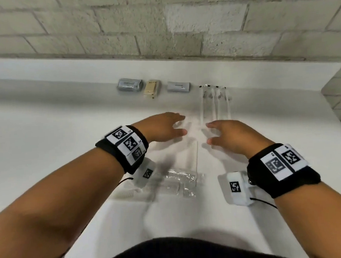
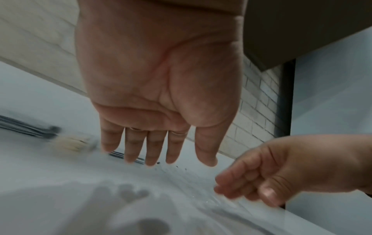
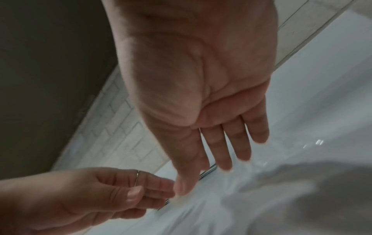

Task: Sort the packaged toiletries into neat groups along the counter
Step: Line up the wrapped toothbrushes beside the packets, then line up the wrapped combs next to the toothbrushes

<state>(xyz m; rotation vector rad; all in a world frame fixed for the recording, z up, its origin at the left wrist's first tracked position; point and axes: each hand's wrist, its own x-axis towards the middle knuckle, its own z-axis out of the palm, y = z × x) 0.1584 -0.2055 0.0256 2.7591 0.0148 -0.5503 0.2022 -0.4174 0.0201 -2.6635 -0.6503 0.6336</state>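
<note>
Blur over most of both wrist views; packets there only streaks, none identifiable. Hard to make out in the head view too: clear-wrapped toothbrushes (image 1: 216, 102) far right of centre, nearly lost against the white counter (image 1: 45, 120), lying side by side with black-tipped ends toward the wall. Between the hands, a clear wrapped item (image 1: 190, 147), barely visible, outline uncertain. Near the body, a loose cluster of clear packets (image 1: 179, 183), partly hidden under the left wrist camera, contents not distinguishable.

Left hand (image 1: 163, 127) low over the counter, fingers (image 2: 157, 147) straight and relaxed, holding nothing; thin rings on two fingers. Right hand (image 1: 230, 135) just right of it, fingers (image 3: 227, 143) extended, thumb apart, holding nothing. Hands close together but not touching; contact with the clear wrapper impossible to judge.

White glossy counter with a raised back ledge, against a pale brick wall (image 1: 159, 25). Dark panel at the edge of both wrist views. Cut off at the bottom of the head view: dark clothing.

Along the far side, in a row: grey packet (image 1: 130, 84), cream packet (image 1: 152, 88) just right of it, pale grey box (image 1: 178, 86) further right. Print on all three too small to read. Black wristbands (image 1: 125, 147) with black-and-white square code tags.
</note>
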